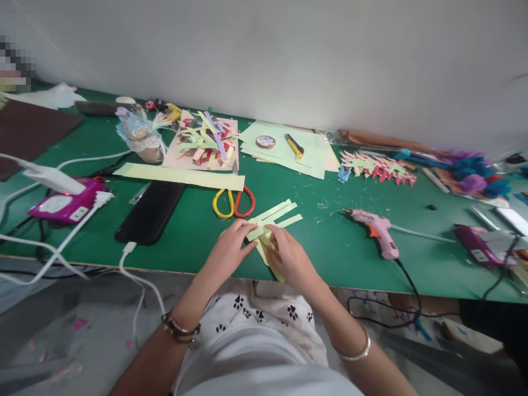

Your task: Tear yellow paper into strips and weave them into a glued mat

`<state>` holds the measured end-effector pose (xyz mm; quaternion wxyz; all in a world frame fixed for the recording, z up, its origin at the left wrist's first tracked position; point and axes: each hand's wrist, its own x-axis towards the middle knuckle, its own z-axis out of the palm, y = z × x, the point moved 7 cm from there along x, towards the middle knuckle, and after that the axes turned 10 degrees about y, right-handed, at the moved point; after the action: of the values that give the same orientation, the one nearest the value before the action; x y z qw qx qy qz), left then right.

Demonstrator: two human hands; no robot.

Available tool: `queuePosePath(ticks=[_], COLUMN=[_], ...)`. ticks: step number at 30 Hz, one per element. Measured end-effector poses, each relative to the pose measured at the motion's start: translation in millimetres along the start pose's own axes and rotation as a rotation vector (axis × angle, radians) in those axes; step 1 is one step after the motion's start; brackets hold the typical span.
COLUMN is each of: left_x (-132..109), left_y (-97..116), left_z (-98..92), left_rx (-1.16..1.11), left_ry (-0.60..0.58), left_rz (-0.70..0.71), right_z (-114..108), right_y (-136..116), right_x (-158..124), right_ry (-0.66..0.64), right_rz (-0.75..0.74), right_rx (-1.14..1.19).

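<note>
Pale green paper strips (291,220) fan out at the table's front edge, between my two hands. My left hand (229,247) is closed, thumb and fingers at the left end of the strips. From the other side my right hand (292,257) pinches the paper, its fingers partly tucked behind it. A yellowish paper piece (262,252) hangs below the strips by the right fingers. Just beyond lie scissors (244,202) with one yellow and one red handle, their blades partly under a long pale yellow paper strip (181,176).
A pink glue gun (377,231) lies to the right, its cord over the table edge. On the left are a black phone (150,213) and a magenta power strip (68,203) with white cables. Further back are paper scraps (206,137), green sheets (268,157) and a yellow cutter (294,146).
</note>
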<state>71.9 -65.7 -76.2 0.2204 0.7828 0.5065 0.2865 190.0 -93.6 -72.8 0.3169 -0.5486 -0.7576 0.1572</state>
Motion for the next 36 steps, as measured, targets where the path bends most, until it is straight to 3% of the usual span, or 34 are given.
queuePosePath(ticks=[5, 10, 17, 21, 26, 33, 36], left_x=[1.9, 1.7, 2.1, 4.4, 9.3, 2.1, 0.3], left_y=[-0.4, -3.1, -7.3, -6.5, -2.4, 1.2, 6.1], left_z=[-0.3, 0.0, 2.1, 0.9, -3.6, -4.0, -2.5], left_rx=[-0.043, -0.041, -0.025, -0.079, -0.083, 0.073, 0.192], left_ry=[-0.007, 0.013, 0.005, 0.003, 0.01, 0.09, 0.143], left_rz=[-0.02, -0.038, -0.039, -0.042, -0.016, 0.013, 0.046], right_z=[-2.0, -11.8, -6.7, -2.1, -7.4, -39.6, -47.1], right_y=[9.7, 15.0, 17.5, 15.3, 20.9, 40.9, 41.2], right_x=[1.9, 11.1, 27.2, 36.3, 36.1, 12.2, 1.1], right_ry=[-0.054, -0.1, -0.153, -0.145, -0.044, 0.324, 0.397], right_rz=[0.159, 0.205, 0.343, 0.408, 0.444, 0.453, 0.427], right_rx=[0.126, 0.243, 0.734, 0.857, 0.893, 0.861, 0.796])
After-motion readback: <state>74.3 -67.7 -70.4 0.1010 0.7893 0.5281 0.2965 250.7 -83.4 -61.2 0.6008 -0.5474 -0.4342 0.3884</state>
